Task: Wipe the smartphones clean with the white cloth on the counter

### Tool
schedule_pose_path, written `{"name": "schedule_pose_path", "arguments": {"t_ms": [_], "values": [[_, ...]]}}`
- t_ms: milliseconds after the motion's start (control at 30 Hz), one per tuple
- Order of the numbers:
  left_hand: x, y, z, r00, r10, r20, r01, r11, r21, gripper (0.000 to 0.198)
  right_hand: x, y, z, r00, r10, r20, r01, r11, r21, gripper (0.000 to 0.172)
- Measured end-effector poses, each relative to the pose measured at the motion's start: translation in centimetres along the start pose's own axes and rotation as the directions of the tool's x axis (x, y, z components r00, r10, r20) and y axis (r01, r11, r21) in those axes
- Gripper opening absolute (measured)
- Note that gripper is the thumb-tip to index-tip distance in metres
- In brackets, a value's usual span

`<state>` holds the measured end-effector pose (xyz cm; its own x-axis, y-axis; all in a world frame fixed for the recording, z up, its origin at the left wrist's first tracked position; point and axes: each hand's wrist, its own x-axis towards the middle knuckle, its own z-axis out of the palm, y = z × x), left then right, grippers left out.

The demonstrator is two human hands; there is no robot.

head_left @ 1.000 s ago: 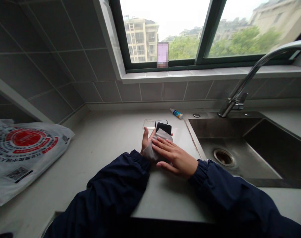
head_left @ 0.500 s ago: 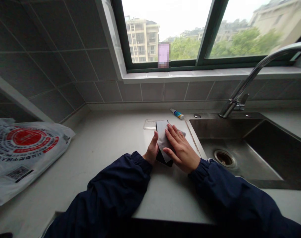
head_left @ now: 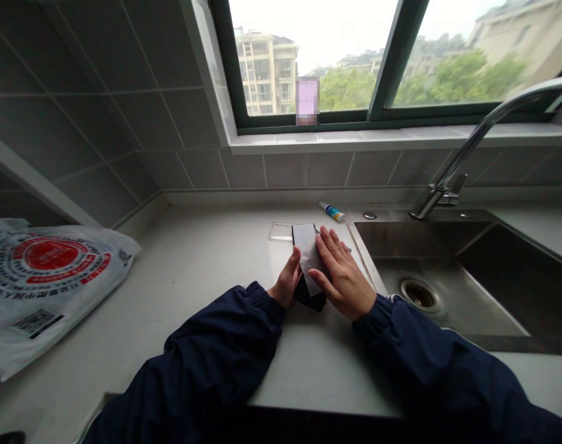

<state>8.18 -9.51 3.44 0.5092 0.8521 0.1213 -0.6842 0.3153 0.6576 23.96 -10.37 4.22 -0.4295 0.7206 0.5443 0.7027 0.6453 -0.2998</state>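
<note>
My left hand (head_left: 288,280) grips the side of a black smartphone (head_left: 312,300) that is tilted over the pale countertop (head_left: 193,259). A thin grey cloth (head_left: 307,256) lies over the phone's upper part and hides most of its face. My right hand (head_left: 343,274) rests on the cloth with its fingers spread, pressing it against the phone. Just beyond the phone, a transparent phone case (head_left: 281,232) lies flat on the counter, its right end hidden behind the cloth.
A small white-and-blue tube (head_left: 331,211) lies near the wall tiles. To the right are a steel sink (head_left: 424,265) and a curved tap (head_left: 475,145). A white plastic bag with red print (head_left: 45,271) lies at the left.
The cloth has gone from bunched around the phone's lower half to lying flat over its upper part. My right hand now sits higher on the phone, and the phone's lower end shows.
</note>
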Motion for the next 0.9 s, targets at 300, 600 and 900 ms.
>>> {"name": "schedule_pose_path", "arguments": {"t_ms": [300, 600, 900], "values": [[-0.16, 0.38, 0.45, 0.997, -0.049, -0.057, 0.045, 0.997, -0.068, 0.073, 0.19, 0.13, -0.09, 0.999, 0.039, -0.001, -0.039, 0.998, 0.052, 0.078], [-0.21, 0.10, 0.12, 0.998, -0.023, -0.065, 0.022, 1.000, -0.012, 0.068, 0.14, 0.31, 0.16, 0.999, 0.045, 0.006, -0.045, 0.996, 0.083, 0.078], [-0.13, 0.07, 0.50, 0.998, 0.014, -0.065, -0.018, 0.997, -0.070, 0.064, -0.05, 0.21, 0.32, 0.998, 0.009, 0.058, -0.014, 0.997, 0.080, 0.083]]}}
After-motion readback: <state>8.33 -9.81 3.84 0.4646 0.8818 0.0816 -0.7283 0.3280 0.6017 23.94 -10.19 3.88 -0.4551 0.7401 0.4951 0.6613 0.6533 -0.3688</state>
